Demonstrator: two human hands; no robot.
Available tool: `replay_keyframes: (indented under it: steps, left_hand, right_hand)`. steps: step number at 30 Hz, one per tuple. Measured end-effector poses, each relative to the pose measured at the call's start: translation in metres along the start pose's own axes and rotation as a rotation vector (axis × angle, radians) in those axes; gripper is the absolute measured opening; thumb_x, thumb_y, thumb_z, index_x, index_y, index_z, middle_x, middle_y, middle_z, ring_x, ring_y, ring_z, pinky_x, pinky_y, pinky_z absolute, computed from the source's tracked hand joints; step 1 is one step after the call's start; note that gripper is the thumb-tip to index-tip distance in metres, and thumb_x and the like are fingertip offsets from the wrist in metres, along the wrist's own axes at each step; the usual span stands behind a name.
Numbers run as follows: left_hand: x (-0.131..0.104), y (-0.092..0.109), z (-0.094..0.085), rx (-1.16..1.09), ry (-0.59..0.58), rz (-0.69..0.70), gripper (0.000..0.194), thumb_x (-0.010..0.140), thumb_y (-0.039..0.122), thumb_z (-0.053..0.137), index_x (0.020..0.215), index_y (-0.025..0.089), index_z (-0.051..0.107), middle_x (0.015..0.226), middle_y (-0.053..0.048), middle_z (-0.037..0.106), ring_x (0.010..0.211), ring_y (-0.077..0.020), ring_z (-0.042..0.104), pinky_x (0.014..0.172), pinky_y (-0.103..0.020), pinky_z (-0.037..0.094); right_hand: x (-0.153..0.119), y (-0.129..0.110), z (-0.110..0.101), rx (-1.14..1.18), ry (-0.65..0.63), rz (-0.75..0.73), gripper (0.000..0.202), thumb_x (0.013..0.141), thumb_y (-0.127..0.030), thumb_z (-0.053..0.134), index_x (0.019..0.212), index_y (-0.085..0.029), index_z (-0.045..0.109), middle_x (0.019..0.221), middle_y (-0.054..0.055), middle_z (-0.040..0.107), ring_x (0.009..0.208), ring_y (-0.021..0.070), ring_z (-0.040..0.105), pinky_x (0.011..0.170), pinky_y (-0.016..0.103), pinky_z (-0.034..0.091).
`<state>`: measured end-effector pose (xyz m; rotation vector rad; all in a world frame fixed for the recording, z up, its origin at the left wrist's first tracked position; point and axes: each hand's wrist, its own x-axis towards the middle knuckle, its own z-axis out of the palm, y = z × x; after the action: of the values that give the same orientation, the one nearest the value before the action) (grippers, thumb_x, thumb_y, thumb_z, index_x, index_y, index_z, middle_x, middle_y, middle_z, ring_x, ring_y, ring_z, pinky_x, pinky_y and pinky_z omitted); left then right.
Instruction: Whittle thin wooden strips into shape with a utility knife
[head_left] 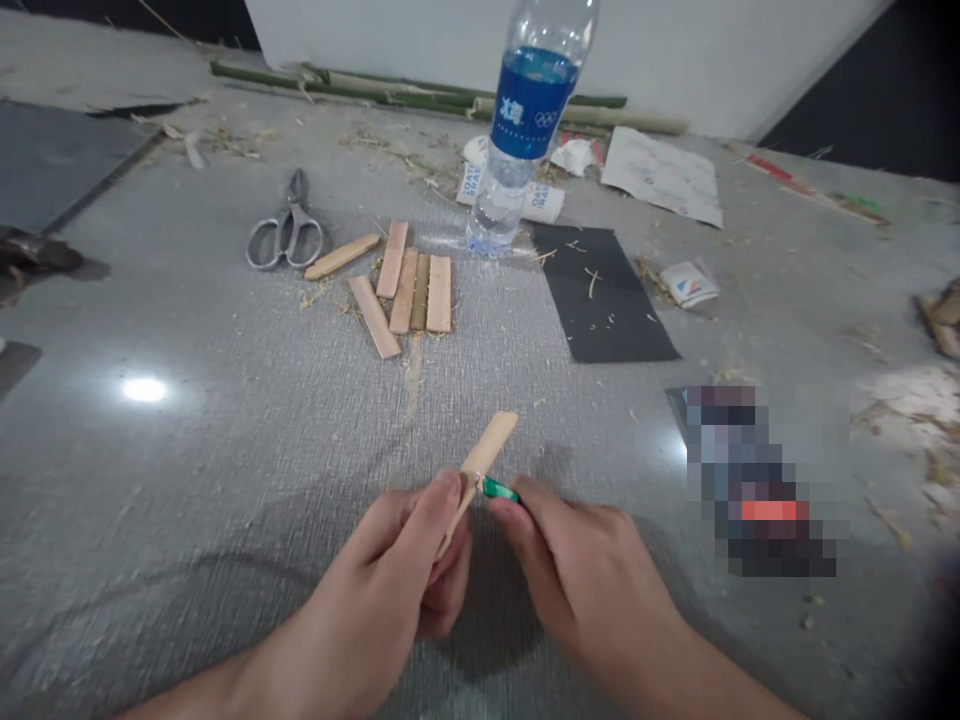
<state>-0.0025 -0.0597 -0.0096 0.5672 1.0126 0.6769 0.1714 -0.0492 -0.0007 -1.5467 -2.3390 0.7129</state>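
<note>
While one hand [409,560] grips the wooden strip [491,442], shavings [592,283] lie.

The left hand [409,560] is gripping a pale wooden strip [491,443], while the right hand [592,560] is pressing a small green-handled tool [501,490] against it. Scissors [285,232] are lying beside loose strips [439,293].
</note>
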Motion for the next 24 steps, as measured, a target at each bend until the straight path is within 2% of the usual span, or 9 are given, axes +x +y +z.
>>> replay_keyframes:
  steps: [3, 5, 7, 10, 14, 19, 24]
  left_hand:
    - [-0.005, 0.000, 0.001, 0.042, -0.009, -0.013, 0.055, 0.098, 0.059, 0.038, 0.059, 0.021, 0.036, 0.047, 0.007, 0.032, 0.043, -0.0075, 0.025, 0.043, -0.023, 0.024]
    - [-0.013, -0.001, 0.002, 0.106, -0.043, -0.046, 0.056, 0.096, 0.061, 0.040, 0.058, 0.021, 0.038, 0.048, 0.005, 0.036, 0.045, -0.0083, 0.030, 0.045, -0.024, 0.028]
    - [-0.019, -0.002, 0.002, 0.117, -0.087, -0.048, 0.057, 0.093, 0.065, 0.044, 0.056, 0.022, 0.039, 0.048, 0.004, 0.038, 0.046, -0.0091, 0.035, 0.046, -0.025, 0.030]
    - [-0.020, -0.001, 0.001, 0.002, -0.056, -0.056, 0.058, 0.094, 0.065, 0.043, 0.055, 0.022, 0.032, 0.045, 0.006, 0.029, 0.042, -0.0080, 0.025, 0.042, -0.026, 0.021]
    - [-0.010, 0.004, 0.001, -0.072, -0.088, -0.063, 0.059, 0.095, 0.061, 0.042, 0.054, 0.022, 0.028, 0.043, 0.007, 0.026, 0.040, -0.0075, 0.020, 0.041, -0.027, 0.014]
    - [-0.006, 0.004, 0.002, -0.084, -0.051, -0.075, 0.059, 0.095, 0.062, 0.043, 0.055, 0.021, 0.028, 0.045, 0.007, 0.027, 0.042, -0.0069, 0.021, 0.042, -0.026, 0.016]
    - [-0.005, -0.001, 0.000, -0.035, 0.010, -0.056, 0.058, 0.096, 0.062, 0.042, 0.057, 0.020, 0.031, 0.047, 0.006, 0.032, 0.045, -0.0077, 0.027, 0.044, -0.024, 0.021]
  right_hand:
    - [0.004, 0.011, -0.007, -0.023, 0.042, 0.045, 0.042, 0.105, -0.044, 0.031, 0.078, -0.021, 0.054, 0.053, -0.001, 0.060, 0.041, 0.0137, 0.054, 0.045, 0.028, 0.027]
    - [0.009, 0.023, -0.017, -0.075, 0.177, 0.186, 0.045, 0.105, -0.046, 0.029, 0.073, -0.023, 0.050, 0.046, -0.003, 0.051, 0.035, 0.0126, 0.044, 0.043, 0.029, 0.025]
    - [0.013, 0.033, -0.027, -0.136, 0.306, 0.269, 0.045, 0.104, -0.046, 0.030, 0.068, -0.024, 0.045, 0.049, -0.002, 0.048, 0.042, 0.0139, 0.044, 0.047, 0.030, 0.028]
    - [0.017, 0.038, -0.033, -0.095, 0.282, 0.235, 0.044, 0.105, -0.044, 0.030, 0.066, -0.025, 0.037, 0.049, -0.004, 0.040, 0.043, 0.0129, 0.039, 0.047, 0.030, 0.026]
    - [0.016, 0.030, -0.028, -0.041, 0.275, 0.198, 0.043, 0.105, -0.042, 0.032, 0.066, -0.025, 0.032, 0.048, -0.006, 0.035, 0.041, 0.0110, 0.036, 0.045, 0.029, 0.024]
    - [0.010, 0.022, -0.018, 0.029, 0.203, 0.082, 0.039, 0.105, -0.037, 0.034, 0.068, -0.024, 0.035, 0.047, -0.008, 0.036, 0.038, 0.0095, 0.038, 0.044, 0.027, 0.024]
    - [0.002, 0.013, -0.010, 0.053, 0.076, -0.058, 0.033, 0.104, -0.034, 0.035, 0.074, -0.023, 0.043, 0.048, -0.007, 0.046, 0.039, 0.0105, 0.046, 0.045, 0.026, 0.028]
